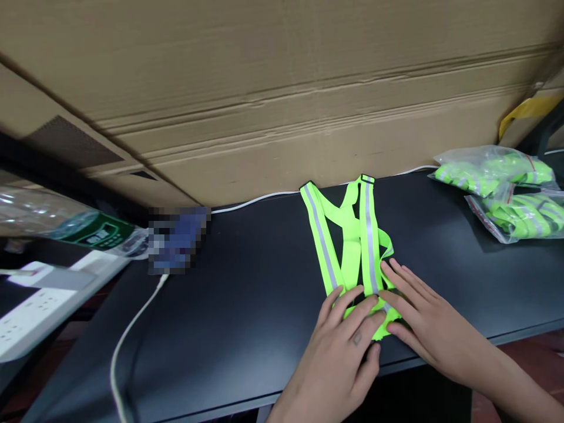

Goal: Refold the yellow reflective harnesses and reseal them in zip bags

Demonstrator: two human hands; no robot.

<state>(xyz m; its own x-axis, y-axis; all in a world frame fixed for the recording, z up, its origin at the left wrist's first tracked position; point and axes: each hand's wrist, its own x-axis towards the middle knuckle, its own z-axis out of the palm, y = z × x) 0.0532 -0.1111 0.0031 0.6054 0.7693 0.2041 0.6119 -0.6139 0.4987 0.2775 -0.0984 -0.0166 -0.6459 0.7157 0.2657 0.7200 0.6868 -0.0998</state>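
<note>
A neon green strap vest with grey reflective stripes (352,241) lies flat on the black table (247,294), its far loops toward the cardboard. My left hand (341,346) rests on the vest's near end, fingers spread and flat. My right hand (418,317) lies beside it, fingers stretched out over the near right corner of the vest. Both hands press on the fabric; neither grips it.
A large cardboard sheet (282,94) stands along the table's back edge. Clear bags of more green vests (506,188) lie at the far right. A white cable (132,329) crosses the left side. A white power strip (30,311) and a plastic bottle (66,223) lie at the left.
</note>
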